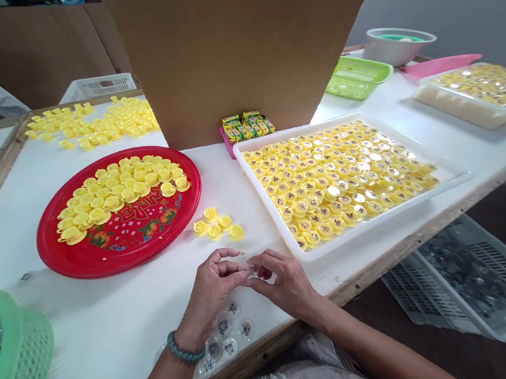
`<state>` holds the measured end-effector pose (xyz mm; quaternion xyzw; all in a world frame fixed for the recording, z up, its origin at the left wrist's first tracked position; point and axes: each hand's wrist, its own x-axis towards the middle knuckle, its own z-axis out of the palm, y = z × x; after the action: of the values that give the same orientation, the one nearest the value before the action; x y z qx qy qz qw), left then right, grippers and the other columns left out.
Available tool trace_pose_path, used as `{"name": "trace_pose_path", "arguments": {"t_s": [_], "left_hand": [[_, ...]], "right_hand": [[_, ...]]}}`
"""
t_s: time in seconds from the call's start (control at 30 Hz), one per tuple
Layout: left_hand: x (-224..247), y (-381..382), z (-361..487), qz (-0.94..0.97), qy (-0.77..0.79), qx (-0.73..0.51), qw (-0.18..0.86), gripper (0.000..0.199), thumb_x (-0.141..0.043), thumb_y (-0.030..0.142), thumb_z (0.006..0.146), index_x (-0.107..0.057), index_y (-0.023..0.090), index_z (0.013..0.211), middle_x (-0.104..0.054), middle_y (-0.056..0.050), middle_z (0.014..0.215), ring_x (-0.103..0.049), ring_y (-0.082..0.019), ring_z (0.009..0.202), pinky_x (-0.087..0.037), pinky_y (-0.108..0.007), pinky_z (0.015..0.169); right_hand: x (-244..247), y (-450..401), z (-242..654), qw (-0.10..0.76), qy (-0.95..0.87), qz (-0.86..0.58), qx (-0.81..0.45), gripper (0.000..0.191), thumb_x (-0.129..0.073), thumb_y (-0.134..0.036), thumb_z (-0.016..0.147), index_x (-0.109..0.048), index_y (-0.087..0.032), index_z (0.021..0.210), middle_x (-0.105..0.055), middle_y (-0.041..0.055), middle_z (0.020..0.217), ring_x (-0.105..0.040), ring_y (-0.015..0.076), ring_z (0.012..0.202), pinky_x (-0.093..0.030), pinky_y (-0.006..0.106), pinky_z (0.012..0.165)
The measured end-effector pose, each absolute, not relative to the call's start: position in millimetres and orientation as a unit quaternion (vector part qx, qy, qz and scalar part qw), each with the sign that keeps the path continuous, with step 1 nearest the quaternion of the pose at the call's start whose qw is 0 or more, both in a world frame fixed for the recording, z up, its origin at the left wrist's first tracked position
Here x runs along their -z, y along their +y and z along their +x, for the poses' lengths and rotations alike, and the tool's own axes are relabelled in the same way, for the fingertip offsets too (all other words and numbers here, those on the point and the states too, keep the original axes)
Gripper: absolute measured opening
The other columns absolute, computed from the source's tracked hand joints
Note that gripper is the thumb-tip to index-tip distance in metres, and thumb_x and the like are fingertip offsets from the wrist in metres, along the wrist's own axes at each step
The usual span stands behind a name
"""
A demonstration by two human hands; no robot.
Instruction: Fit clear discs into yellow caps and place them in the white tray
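Observation:
My left hand, with a beaded bracelet on its wrist, and my right hand meet above the white table. Between their fingertips they pinch a small clear disc, mostly hidden by the fingers. Several loose clear discs with dark printed pictures lie below my left hand. Just beyond my hands is a small group of yellow plastic cup-shaped pieces. A red tray at the left bears many more yellow pieces. Rows of yellow pieces with printed clear tops fill a white tray to the right.
A cardboard panel stands behind small yellow-green packets. Loose yellow pieces lie at the far left. Green basket stands near left; grey crate sits below the table's wooden edge. Another filled tray is far right.

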<state>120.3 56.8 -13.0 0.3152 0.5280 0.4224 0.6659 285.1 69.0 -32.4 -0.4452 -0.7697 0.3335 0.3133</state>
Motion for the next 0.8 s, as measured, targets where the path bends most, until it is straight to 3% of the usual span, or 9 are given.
{"name": "trace_pose_path", "arguments": {"t_s": [0.2, 0.33, 0.53, 0.8], "left_hand": [[14, 51, 120, 0.308, 0.53, -0.441, 0.655, 0.046, -0.074, 0.025, 0.064, -0.051, 0.018, 0.104, -0.069, 0.0, 0.074, -0.062, -0.015, 0.069, -0.045, -0.025, 0.067], [13, 47, 115, 0.33, 0.525, -0.441, 0.649, 0.047, -0.074, 0.024, 0.066, -0.05, 0.02, 0.105, -0.066, 0.002, 0.073, -0.058, -0.011, 0.063, -0.043, -0.022, 0.061], [12, 45, 110, 0.336, 0.532, -0.463, 0.624, 0.045, -0.075, 0.023, 0.066, -0.052, 0.021, 0.104, -0.065, 0.001, 0.076, -0.059, -0.012, 0.069, -0.045, -0.023, 0.067], [12, 41, 115, 0.306, 0.525, -0.506, 0.613, 0.038, -0.074, 0.023, 0.065, -0.056, 0.019, 0.098, -0.065, 0.001, 0.074, -0.059, -0.011, 0.066, -0.047, -0.025, 0.068]], "right_hand": [[33, 69, 285, 0.327, -0.754, -0.421, -0.383, 0.026, -0.064, -0.024, 0.078, -0.061, -0.022, 0.104, -0.059, 0.0022, 0.082, -0.057, 0.0109, 0.066, -0.047, 0.021, 0.059], [30, 70, 288, 0.337, -0.679, -0.426, -0.494, 0.018, -0.07, -0.028, 0.073, -0.062, -0.018, 0.086, -0.058, -0.001, 0.071, -0.053, 0.0107, 0.064, -0.045, 0.022, 0.06], [25, 70, 284, 0.344, -0.514, -0.442, -0.649, 0.027, -0.073, -0.04, 0.067, -0.059, -0.017, 0.071, -0.058, -0.0015, 0.066, -0.05, 0.01, 0.061, -0.043, 0.022, 0.058], [29, 66, 276, 0.402, -0.519, -0.418, -0.628, 0.02, -0.069, -0.035, 0.074, -0.06, -0.017, 0.076, -0.059, -0.0001, 0.07, -0.052, 0.0109, 0.064, -0.044, 0.023, 0.06]]}}
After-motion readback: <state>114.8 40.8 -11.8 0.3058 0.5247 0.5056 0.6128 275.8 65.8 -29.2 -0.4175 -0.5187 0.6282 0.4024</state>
